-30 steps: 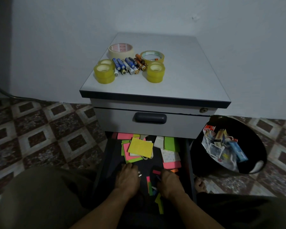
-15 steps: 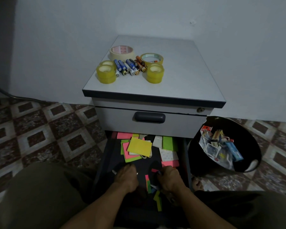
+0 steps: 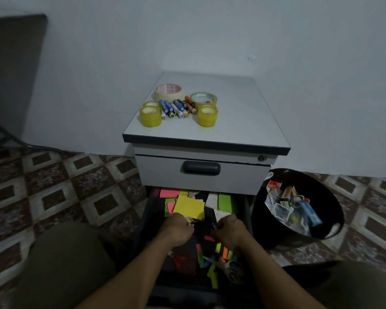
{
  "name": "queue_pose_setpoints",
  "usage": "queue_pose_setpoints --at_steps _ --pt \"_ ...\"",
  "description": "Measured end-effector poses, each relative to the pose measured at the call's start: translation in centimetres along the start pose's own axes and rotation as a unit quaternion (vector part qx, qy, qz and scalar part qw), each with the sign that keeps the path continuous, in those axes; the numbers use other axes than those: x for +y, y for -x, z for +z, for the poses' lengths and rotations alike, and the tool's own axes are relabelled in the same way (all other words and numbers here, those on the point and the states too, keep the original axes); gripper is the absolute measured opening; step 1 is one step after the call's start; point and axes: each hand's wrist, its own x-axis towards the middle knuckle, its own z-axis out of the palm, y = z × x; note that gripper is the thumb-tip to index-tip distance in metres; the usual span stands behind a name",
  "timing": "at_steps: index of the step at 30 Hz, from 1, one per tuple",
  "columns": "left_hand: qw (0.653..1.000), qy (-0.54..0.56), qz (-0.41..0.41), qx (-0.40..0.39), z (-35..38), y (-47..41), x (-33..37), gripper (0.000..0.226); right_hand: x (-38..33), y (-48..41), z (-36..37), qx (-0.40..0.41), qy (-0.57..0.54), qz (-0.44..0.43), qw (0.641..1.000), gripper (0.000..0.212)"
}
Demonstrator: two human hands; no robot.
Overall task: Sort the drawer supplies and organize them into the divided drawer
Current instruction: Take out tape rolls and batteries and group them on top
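Note:
The dark lower drawer (image 3: pixel 148 221) is pulled out under the grey cabinet (image 3: pixel 236 121). Sticky note pads lie at its back: yellow (image 3: pixel 188 206), pink (image 3: pixel 168 192), green (image 3: pixel 226 202) and white (image 3: pixel 211 200). Small coloured strips (image 3: pixel 223 251) are scattered nearer to me. My left hand (image 3: pixel 178 230) is inside the drawer, its curled fingers on a small shiny piece (image 3: pixel 191 224) just below the yellow pad. My right hand (image 3: pixel 230 231) pinches a small dark item (image 3: pixel 213 226) beside it. What each item is stays unclear in the dim light.
On the cabinet top stand several tape rolls (image 3: pixel 150 115) around a row of batteries (image 3: pixel 175 108). The upper drawer (image 3: pixel 201 168) is closed. A black bin (image 3: pixel 330 208) with packaging sits right of the drawer. My knees flank the drawer on the patterned tile floor.
Both hands have moved farther into the drawer, closer to the sticky pads. The view has tilted up, so the cabinet sits lower in frame.

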Motion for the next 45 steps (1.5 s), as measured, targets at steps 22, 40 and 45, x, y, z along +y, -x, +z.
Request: queue_pose_setpoints --at_steps 22,40,45 --pt "0.969 0.130 0.146 0.148 -21.0 10.4 13.3 0.027 -14.3 7.2 -19.6 0.090 -0.072 -0.182 0.977 0.016" --pt "0.988 0.042 0.027 0.146 -28.7 -4.3 22.3 0.017 -25.2 -7.0 -27.0 0.113 -0.062 -0.153 0.980 0.026" --pt "0.994 -0.054 -0.021 0.095 -28.5 -6.0 22.9 0.022 -26.8 -9.3 -26.9 0.103 -0.013 -0.157 0.982 0.021"
